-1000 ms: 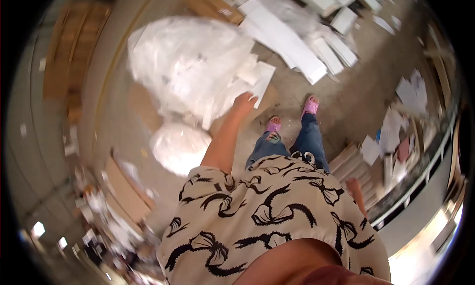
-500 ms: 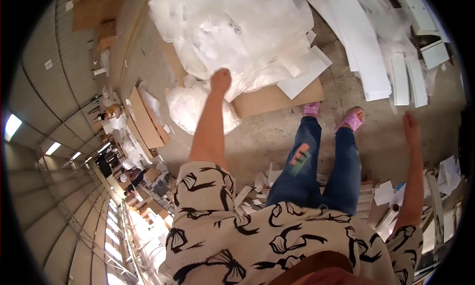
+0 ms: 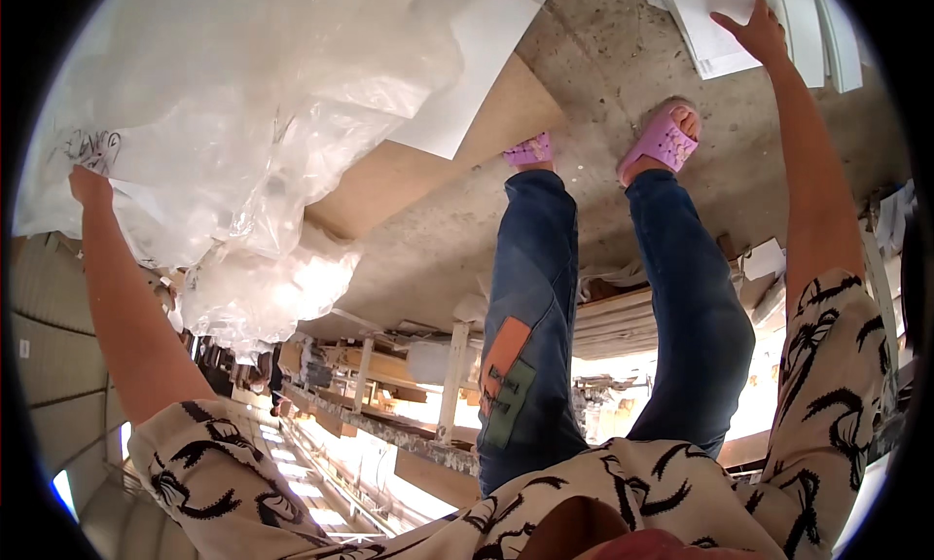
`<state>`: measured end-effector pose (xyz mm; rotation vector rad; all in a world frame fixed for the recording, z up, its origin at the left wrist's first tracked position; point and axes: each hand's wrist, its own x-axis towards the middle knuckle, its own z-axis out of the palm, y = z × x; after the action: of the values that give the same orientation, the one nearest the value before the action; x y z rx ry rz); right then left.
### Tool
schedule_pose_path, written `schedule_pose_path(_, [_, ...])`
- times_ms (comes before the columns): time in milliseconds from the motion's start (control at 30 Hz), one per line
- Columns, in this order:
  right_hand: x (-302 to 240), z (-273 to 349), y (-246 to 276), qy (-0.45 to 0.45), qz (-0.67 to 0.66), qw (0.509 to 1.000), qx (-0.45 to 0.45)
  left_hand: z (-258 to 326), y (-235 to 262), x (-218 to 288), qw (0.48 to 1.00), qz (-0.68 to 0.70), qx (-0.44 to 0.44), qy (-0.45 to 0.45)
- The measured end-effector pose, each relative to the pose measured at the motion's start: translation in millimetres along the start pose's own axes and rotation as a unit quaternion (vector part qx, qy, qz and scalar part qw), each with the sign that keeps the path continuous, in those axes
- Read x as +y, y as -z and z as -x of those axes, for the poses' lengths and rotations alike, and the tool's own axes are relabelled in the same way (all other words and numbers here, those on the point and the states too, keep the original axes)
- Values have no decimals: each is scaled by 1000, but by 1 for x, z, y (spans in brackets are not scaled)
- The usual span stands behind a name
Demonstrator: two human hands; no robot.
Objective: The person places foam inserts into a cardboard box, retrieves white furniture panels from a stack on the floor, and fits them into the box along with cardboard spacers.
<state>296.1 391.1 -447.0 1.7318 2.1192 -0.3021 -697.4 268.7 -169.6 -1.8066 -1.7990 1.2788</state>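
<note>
Your left hand (image 3: pixel 89 185) is at the far left, its fingers curled shut around a bit of the big translucent plastic bundle (image 3: pixel 311 83), which fills the far left and partly overlies a brown board (image 3: pixel 418 185). Your right hand (image 3: pixel 762 36) is at the far right, fingers spread wide over white panels (image 3: pixel 715 36); whether they touch, you cannot tell.
</note>
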Motion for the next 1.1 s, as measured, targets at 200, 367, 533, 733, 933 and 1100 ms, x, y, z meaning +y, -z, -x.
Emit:
schedule_pose_path(200, [-38,16,32,-88,64,991,-80,169,111,47,709,596,-103,363])
schedule_pose_path(367, [8,48,93,-96,-306,937,-138,358,241,148,400,762,-173,478])
schedule_pose_path(533, [-36,173,214,-154,-556,769,-277,409,445,284,35,859,-253,444])
schedule_pose_path(733, [-115,345,317,-169,-744,551,-338,399,520,378,206,942,-197,175])
schedule_pose_path(933, [-145,395,385,-110,-723,599,-328,434,503,362,345,923,-132,110])
schedule_pose_path(1100, [-216,428,396,-98,-520,819,-224,459,498,310,405,902,-131,74])
